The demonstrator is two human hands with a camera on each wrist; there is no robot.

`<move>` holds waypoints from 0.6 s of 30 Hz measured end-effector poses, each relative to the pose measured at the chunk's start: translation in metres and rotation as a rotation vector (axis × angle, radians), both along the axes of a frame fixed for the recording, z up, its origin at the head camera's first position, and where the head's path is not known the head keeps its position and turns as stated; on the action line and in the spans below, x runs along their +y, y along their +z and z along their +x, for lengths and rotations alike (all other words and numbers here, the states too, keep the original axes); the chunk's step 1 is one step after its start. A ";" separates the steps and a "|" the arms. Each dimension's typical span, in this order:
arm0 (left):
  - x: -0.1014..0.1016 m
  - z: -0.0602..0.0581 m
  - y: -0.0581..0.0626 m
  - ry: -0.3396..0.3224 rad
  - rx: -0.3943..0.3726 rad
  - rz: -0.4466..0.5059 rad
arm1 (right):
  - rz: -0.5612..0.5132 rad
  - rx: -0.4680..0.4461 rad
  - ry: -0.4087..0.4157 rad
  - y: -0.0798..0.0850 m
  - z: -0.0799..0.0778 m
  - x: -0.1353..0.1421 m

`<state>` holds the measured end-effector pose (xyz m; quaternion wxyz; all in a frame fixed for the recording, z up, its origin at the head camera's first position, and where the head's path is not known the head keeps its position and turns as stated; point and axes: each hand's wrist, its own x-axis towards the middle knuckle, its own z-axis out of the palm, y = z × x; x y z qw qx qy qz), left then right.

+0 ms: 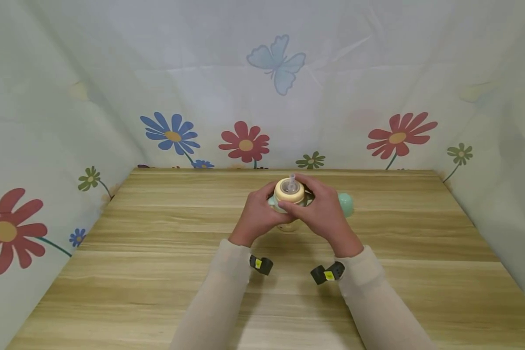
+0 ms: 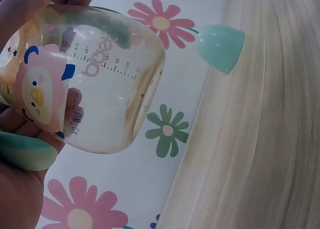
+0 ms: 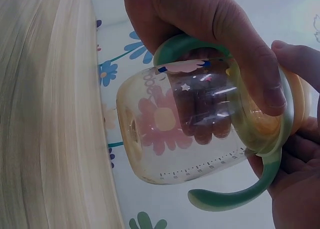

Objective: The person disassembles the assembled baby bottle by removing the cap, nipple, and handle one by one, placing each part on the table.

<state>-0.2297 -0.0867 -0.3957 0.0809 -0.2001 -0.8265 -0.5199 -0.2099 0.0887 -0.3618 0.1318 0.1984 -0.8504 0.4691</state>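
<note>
A clear baby bottle [image 2: 112, 89] with a pink cartoon print, measuring marks and two green handles [image 3: 235, 196] is held between both hands, its base raised above the table in the wrist views. Its yellow collar [image 1: 290, 197] and clear spout [image 1: 292, 182] point up. The left hand [image 1: 259, 211] grips the bottle's upper body by a handle, thumb lying along the clear wall in the right wrist view. Fingers and thumb of the right hand [image 1: 325, 209] curl round the collar. Just beyond the right hand, a mint-green dome cap [image 1: 345, 204] stands on the table.
The wood-grain table [image 1: 157, 272] reaches back to a white curtain [image 1: 192, 63] printed with flowers and a butterfly. Curtain walls also border the left and right sides. Each wrist wears a black strap [image 1: 261, 265] with a camera.
</note>
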 end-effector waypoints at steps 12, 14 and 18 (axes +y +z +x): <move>0.001 0.002 0.001 0.045 0.049 -0.038 | -0.025 0.029 -0.029 0.001 0.001 -0.003; 0.001 0.002 0.002 0.059 0.050 -0.044 | -0.031 0.042 -0.040 0.000 0.001 -0.005; 0.003 0.001 0.003 0.073 0.046 -0.055 | -0.035 0.070 -0.058 0.000 0.000 -0.005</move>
